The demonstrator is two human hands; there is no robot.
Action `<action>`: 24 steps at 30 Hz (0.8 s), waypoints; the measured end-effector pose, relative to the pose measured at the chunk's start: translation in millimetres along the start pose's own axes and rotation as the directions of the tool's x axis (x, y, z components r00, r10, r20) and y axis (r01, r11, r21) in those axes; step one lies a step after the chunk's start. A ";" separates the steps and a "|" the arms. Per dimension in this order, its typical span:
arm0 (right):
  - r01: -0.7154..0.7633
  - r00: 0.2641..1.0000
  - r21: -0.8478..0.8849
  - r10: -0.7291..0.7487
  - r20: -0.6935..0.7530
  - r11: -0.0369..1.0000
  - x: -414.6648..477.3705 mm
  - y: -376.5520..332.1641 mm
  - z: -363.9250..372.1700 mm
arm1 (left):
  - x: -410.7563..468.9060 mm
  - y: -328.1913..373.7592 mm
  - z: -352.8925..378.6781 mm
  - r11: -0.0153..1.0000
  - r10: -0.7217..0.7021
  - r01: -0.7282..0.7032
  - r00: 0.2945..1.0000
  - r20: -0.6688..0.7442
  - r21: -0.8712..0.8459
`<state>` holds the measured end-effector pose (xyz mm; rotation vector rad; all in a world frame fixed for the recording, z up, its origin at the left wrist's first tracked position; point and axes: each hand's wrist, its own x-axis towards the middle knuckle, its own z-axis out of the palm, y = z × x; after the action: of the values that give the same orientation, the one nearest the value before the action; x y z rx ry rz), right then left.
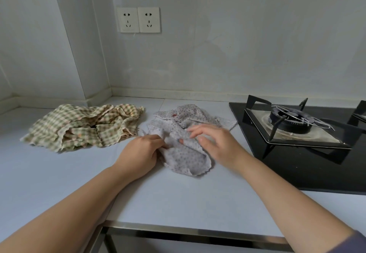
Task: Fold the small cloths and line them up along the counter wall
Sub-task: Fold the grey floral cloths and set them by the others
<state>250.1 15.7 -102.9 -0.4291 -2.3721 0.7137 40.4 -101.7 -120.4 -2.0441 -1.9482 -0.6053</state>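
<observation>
Both on cloth [186, 159]: left hand [138, 151] seemingly curled, right hand [213, 143] open.

The light over me is soft, cool and even, a little dim, with no hard shadows. Only faint grey smudges lie under my left hand [138, 153], my right hand [215, 143] and the floral cloth [186, 159] on the counter [59, 173], and pale mottled patches sit on the wall [237, 44]. My right fingers [195, 131] are slightly blurred, the black hob [297, 169] has only a dull sheen, brightest on the burner plate [263, 119], and the wide lens bows the wall corner lines and swells my forearms at the bottom edge.
</observation>
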 end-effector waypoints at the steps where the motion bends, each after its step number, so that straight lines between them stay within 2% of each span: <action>1: -0.010 0.993 0.006 0.010 0.117 1.000 -0.9 -0.8 3.6 | 0.0 0.6 -1.2 0.999 0.017 -0.017 1.000 0.012 -0.031; 2: -0.028 0.977 -0.045 0.037 0.209 0.999 -1.0 -0.2 7.5 | -0.2 1.8 -2.3 0.999 0.030 -0.029 0.999 0.021 -0.038; 4: 0.001 0.964 -0.305 0.081 0.255 0.952 0.5 4.6 13.3 | -1.3 3.4 -2.2 1.000 -0.010 0.009 0.999 0.032 0.004; 6: 0.012 0.981 -0.522 0.091 0.171 0.853 4.8 1.5 8.9 | -3.0 4.6 1.0 0.983 -0.136 0.129 0.990 0.045 0.128; 7: -0.010 0.990 -0.570 0.087 0.108 0.821 6.7 -0.5 4.6 | -3.2 4.4 3.5 0.967 -0.180 0.172 0.983 0.030 0.187; 9: -0.091 0.992 -0.627 0.123 0.007 0.773 5.0 -4.5 -4.8 | -3.6 4.6 4.8 0.954 -0.179 0.180 0.984 -0.025 0.240; 11: -0.108 0.992 -0.656 0.125 -0.022 0.747 0.7 -7.4 -7.4 | -3.3 5.9 1.3 0.981 -0.096 0.109 0.992 -0.087 0.163; 12: -0.088 0.993 -0.635 0.115 0.001 0.767 -0.9 -8.0 -7.2 | -2.6 9.1 -2.2 0.995 -0.018 0.027 0.995 -0.098 0.091; 15: -0.046 0.988 -0.433 0.105 0.113 0.900 -1.2 -4.9 -4.7 | -3.0 25.7 -8.5 0.974 0.209 -0.209 0.978 -0.016 -0.086; 17: -0.070 0.984 -0.390 0.129 0.127 0.918 0.8 -7.4 -3.0 | -3.0 28.5 -1.8 0.969 0.230 -0.221 0.970 0.077 -0.108; 19: -0.103 0.987 -0.540 0.153 0.049 0.835 0.9 -11.0 -2.2 | -1.9 23.6 4.5 0.992 0.120 -0.114 0.986 0.118 -0.057; 21: -0.222 0.971 -0.687 0.224 -0.088 0.692 1.7 -10.8 -4.5 | -1.7 18.7 3.5 0.999 -0.042 0.037 0.991 0.130 0.041; 24: -0.371 0.919 -0.732 0.337 -0.203 0.571 1.4 -9.9 -9.0 | -4.4 16.0 0.2 0.978 -0.175 0.155 0.975 0.140 0.139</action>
<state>253.6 11.9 -90.5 -1.3005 -2.4700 -0.2193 56.2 -106.7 -121.1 -1.9137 -2.1990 -0.3570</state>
